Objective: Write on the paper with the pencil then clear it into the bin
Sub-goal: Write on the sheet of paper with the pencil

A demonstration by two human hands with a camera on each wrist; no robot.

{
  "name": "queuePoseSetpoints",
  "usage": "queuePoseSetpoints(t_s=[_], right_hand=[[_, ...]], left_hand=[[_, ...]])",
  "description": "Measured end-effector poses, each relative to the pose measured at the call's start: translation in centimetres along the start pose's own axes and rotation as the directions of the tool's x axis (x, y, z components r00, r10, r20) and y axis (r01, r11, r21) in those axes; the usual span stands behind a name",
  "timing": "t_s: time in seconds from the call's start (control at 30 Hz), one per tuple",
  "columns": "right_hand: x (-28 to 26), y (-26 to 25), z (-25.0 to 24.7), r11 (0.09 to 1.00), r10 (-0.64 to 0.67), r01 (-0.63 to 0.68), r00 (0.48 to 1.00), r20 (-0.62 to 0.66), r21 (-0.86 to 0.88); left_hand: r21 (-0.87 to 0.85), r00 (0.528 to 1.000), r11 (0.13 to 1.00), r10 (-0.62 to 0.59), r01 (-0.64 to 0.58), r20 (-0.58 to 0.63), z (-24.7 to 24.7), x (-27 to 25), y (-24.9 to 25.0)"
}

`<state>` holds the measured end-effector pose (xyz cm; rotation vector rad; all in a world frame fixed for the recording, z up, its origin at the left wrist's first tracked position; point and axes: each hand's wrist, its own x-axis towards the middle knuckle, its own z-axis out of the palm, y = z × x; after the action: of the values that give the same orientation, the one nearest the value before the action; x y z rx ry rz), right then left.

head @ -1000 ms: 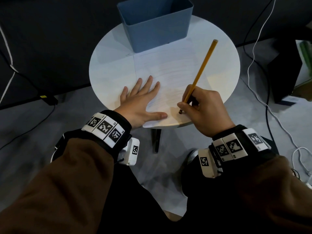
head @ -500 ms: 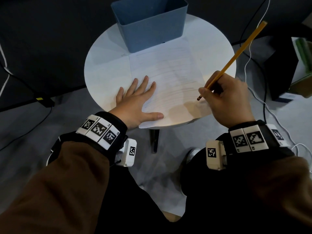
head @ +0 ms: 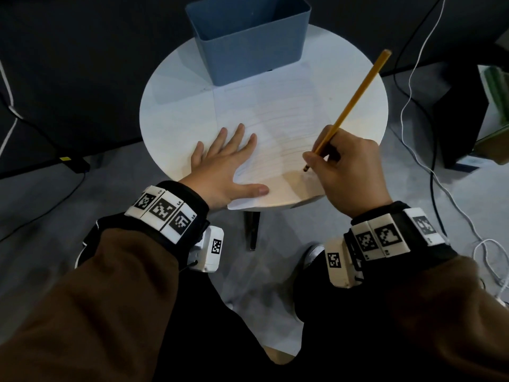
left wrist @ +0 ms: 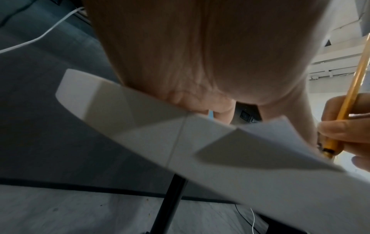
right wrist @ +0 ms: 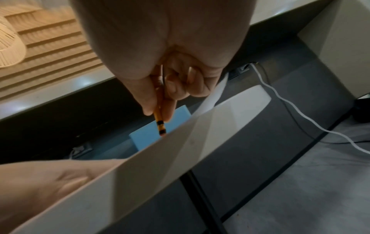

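Observation:
A lined white paper point(head: 278, 128) lies on the round white table point(head: 170, 111), in front of the blue bin point(head: 248, 37). My left hand point(head: 223, 166) lies flat with spread fingers on the paper's near left part. The right hand point(head: 316, 158) pinches a yellow pencil point(head: 355, 100) low on its shaft, tip down at the paper's near right area. I cannot tell if the tip touches. In the right wrist view the pencil point(right wrist: 159, 118) points down from the fingers toward the table edge point(right wrist: 140, 174). In the left wrist view a paper corner point(left wrist: 270, 142) overhangs the table.
White and black cables point(head: 413, 86) trail over the grey floor right of the table. A dark stand point(head: 462, 111) rises at the far right. A black table leg point(head: 252, 230) shows under the near edge. Dark wall behind the bin.
My right hand, which had lifted out to the right with the pencil, has come back left and down to the paper's near right part. The left hand stays flat on the sheet.

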<state>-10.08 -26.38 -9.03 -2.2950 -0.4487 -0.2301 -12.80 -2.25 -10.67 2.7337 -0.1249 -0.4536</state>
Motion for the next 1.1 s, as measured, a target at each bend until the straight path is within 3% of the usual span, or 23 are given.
queuePoseSetpoints(t_s=[0.17,0.5,0.73,0.97,1.1], right_hand=[[0.2,0.2,0.3,1.0,-0.004,0.005,0.999,0.035,-0.012],[0.3,0.6,-0.3,0.999,0.052,-0.053,0.995,-0.081,-0.002],[-0.3,-1.1,2.2,0.997,-0.019,0.016,0.999,0.044,0.071],[0.0,1.2,-0.1,0.998,0.067,-0.066,0.997,-0.037,0.02],[0.0,0.6,0.2,0.999,0.028,-0.027,0.999,-0.047,0.035]], left_hand=[[-0.014,1.0,1.0,0.004,-0.004,-0.003,0.0,0.0,-0.1],[0.0,1.0,1.0,-0.009,0.009,0.0,0.1,0.0,0.1],[-0.01,1.0,1.0,-0.002,0.002,0.013,-0.1,-0.1,0.1],[-0.019,1.0,1.0,-0.001,0.001,0.005,-0.1,-0.2,0.2],[-0.012,1.0,1.0,-0.002,0.002,0.001,-0.1,-0.1,0.2]])
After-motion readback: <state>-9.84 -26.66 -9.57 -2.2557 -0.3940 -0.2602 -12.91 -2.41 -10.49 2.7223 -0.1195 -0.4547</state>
